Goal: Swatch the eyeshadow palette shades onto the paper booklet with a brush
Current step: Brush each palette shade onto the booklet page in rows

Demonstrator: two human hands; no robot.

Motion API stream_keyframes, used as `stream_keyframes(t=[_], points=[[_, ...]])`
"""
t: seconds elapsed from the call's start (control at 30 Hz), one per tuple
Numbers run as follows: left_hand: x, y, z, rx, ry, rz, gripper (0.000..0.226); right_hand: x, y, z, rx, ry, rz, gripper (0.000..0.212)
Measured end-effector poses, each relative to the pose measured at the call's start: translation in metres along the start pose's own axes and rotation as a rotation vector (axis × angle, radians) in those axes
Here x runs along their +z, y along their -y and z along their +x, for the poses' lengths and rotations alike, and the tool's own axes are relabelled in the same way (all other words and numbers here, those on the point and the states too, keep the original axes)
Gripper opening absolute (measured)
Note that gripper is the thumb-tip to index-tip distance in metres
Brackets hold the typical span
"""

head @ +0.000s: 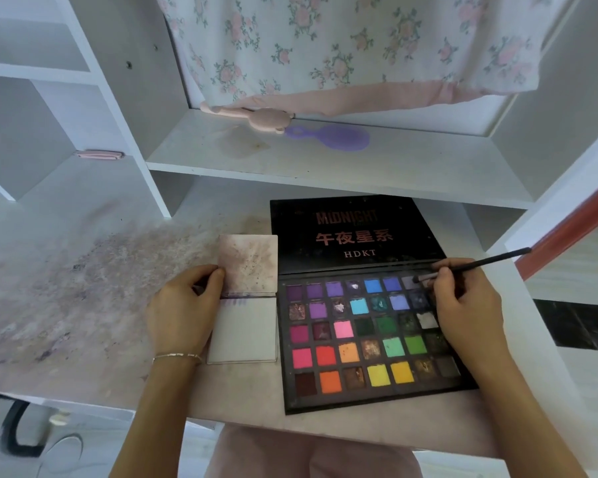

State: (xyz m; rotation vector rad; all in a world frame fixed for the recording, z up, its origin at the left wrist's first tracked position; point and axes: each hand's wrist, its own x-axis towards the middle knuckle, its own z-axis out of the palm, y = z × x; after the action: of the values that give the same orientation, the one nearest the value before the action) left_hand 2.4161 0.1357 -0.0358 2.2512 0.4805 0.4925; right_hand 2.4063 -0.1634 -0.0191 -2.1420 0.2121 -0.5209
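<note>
The eyeshadow palette (370,332) lay open at the centre right of the frame, its black lid folded flat away from the person so every pan faced up and within easy reach. Just beside it, touching its left edge, sat the paper booklet (244,326), opened flat with a stained upper page and a mostly blank lower page; a few purple strokes showed just under the fold, so the swatching appeared only begun.

The right hand (463,305) had its grip closed round the brush (477,265), pinching it low on the handle, pencil-fashion, which likely gave fine control. The bristle end rested at the greyish pan in the top row's right end, apparently loading colour; whether it pressed in or only touched could not be told.

The left hand (183,305) curled over the booklet's left edge, thumb on the upper page, probably to keep the pages from springing shut and the booklet from sliding on the desk (83,305), whose surface was smudged with purple powder.

On the shelf in the upper middle lay a purple hairbrush (332,138).
</note>
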Motion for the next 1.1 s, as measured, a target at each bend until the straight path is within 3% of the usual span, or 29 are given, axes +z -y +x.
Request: stream_keyframes(t=[0.43, 1.1], points=[[-0.0008, -0.0002, -0.0007, 0.028, 0.022, -0.004, 0.012, 0.0026, -0.0074, 0.0000, 0.017, 0.085, 0.013, 0.009], [-0.0001, 0.0014, -0.0002, 0.029, 0.005, -0.039, 0.009, 0.0024, -0.0044, -0.0007, 0.004, 0.077, 0.017, 0.012]])
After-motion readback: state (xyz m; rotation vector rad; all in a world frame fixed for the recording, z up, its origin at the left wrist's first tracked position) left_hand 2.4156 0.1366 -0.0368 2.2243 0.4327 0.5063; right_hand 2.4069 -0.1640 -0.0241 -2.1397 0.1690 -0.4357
